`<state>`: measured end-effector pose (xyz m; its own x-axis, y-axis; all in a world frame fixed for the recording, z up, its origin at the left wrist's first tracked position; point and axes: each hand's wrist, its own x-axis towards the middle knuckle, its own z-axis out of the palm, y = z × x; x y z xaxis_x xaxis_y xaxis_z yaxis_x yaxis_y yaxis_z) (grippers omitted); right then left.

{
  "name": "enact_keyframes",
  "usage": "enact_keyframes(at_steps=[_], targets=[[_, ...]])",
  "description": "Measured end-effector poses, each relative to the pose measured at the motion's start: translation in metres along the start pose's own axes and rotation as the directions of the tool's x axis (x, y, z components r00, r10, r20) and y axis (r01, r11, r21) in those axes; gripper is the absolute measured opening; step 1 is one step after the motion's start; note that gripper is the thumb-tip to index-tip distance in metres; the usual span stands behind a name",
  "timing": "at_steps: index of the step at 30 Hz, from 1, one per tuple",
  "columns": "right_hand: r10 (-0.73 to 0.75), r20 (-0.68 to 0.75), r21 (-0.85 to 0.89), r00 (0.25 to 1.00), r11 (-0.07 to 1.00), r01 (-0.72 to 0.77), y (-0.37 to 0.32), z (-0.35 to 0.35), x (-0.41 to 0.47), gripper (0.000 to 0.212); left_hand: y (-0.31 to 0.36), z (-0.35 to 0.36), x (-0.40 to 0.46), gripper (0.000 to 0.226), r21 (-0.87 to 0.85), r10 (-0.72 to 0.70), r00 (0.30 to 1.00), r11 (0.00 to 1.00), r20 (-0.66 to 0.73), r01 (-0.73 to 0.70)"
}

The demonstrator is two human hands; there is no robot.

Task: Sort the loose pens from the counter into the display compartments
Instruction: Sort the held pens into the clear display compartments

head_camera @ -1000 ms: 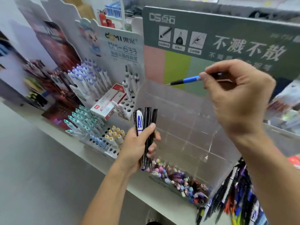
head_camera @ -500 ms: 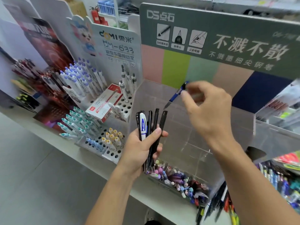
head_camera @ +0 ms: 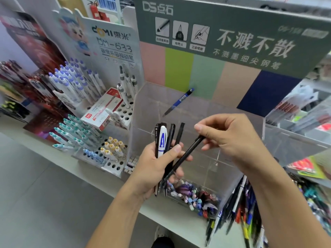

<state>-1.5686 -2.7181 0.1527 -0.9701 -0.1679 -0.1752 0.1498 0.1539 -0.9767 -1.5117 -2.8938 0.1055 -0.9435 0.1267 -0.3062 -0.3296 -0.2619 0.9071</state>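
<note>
Now the left hand (head_camera: 152, 167) grips a bunch of about four pens (head_camera: 165, 140): three dark ones and one white with blue lettering. The right hand (head_camera: 231, 138) pinches the upper end of one black pen (head_camera: 186, 156), whose lower end lies among the bunch. One blue pen (head_camera: 180, 101) leans alone inside the clear display compartment (head_camera: 232, 119); half a second ago the right hand held it.

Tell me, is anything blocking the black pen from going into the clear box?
Nothing visible does. The right hand pinches the slim black pen right above the clear plastic compartment box, whose top is open.
</note>
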Motion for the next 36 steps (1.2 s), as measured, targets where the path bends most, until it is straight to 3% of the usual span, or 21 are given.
enact_keyframes(at_steps=[4, 7, 9, 11, 13, 15, 17, 20, 22, 25, 29, 32, 34, 36], targets=[[0.022, 0.131, -0.023, 0.991, 1.000, -0.019, -0.009, 0.007, 0.006, 0.017, 0.000, -0.010, -0.003, 0.029, 0.074, 0.017, 1.000, 0.997, 0.017, -0.019], [0.049, 0.192, -0.035, 0.980, 0.998, -0.043, -0.009, 0.018, 0.011, 0.006, 0.003, -0.016, -0.007, 0.030, 0.081, 0.011, 0.999, 0.997, 0.038, -0.014], [0.033, 0.160, -0.051, 0.987, 0.998, -0.025, -0.012, 0.020, 0.011, 0.006, 0.002, -0.018, -0.006, 0.027, 0.005, 0.020, 0.997, 1.000, -0.070, -0.020], [-0.131, 0.034, -0.104, 0.991, 0.985, 0.134, -0.030, 0.010, 0.006, 0.008, -0.002, -0.029, -0.002, 0.018, -0.091, 0.025, 0.958, 0.994, -0.285, -0.054], [-0.398, -0.118, -0.191, 0.910, 0.908, 0.372, -0.061, -0.004, 0.002, 0.007, -0.005, -0.048, 0.001, 0.014, -0.135, -0.003, 0.919, 0.989, -0.394, -0.054], [-0.624, -0.170, -0.340, 0.763, 0.764, 0.549, -0.089, -0.006, 0.004, 0.004, -0.005, -0.062, -0.001, 0.017, -0.186, -0.044, 0.947, 0.982, -0.318, -0.017], [-0.752, -0.130, -0.506, 0.646, 0.611, 0.609, -0.099, 0.010, 0.023, 0.009, -0.001, -0.063, -0.006, 0.027, -0.234, -0.076, 0.979, 0.972, -0.191, 0.029], [-0.809, 0.018, -0.677, 0.588, 0.423, 0.602, -0.089, 0.045, 0.065, 0.014, 0.005, -0.055, -0.012, 0.023, -0.245, -0.063, 0.997, 0.968, -0.048, 0.050], [-0.771, 0.119, -0.730, 0.626, 0.359, 0.581, -0.077, 0.063, 0.091, 0.014, 0.006, -0.051, -0.013, 0.025, -0.218, -0.033, 0.999, 0.976, -0.036, 0.025], [-0.612, 0.221, -0.770, 0.759, 0.367, 0.521, -0.066, 0.078, 0.111, 0.014, 0.008, -0.050, -0.014, 0.028, -0.193, -0.005, 0.997, 0.981, -0.073, -0.010], [-0.528, 0.144, -0.777, 0.837, 0.464, 0.426, -0.063, 0.077, 0.100, 0.029, 0.008, -0.051, -0.014, 0.026, -0.133, 0.003, 0.995, 0.991, -0.097, -0.016], [-0.559, 0.000, -0.693, 0.829, 0.598, 0.403, -0.055, 0.060, 0.056, 0.023, 0.007, -0.047, -0.011, 0.025, -0.126, 0.019, 0.993, 0.991, -0.119, -0.034], [-0.349, 0.075, -0.658, 0.934, 0.687, 0.309, -0.043, 0.053, 0.023, 0.029, 0.006, -0.043, -0.008, 0.028, -0.121, 0.046, 0.993, 0.991, -0.107, -0.059], [-0.114, 0.159, -0.501, 0.981, 0.847, 0.179, -0.024, 0.053, 0.006, 0.029, 0.006, -0.036, -0.005, 0.027, -0.053, 0.063, 0.997, 0.996, -0.043, -0.065]])
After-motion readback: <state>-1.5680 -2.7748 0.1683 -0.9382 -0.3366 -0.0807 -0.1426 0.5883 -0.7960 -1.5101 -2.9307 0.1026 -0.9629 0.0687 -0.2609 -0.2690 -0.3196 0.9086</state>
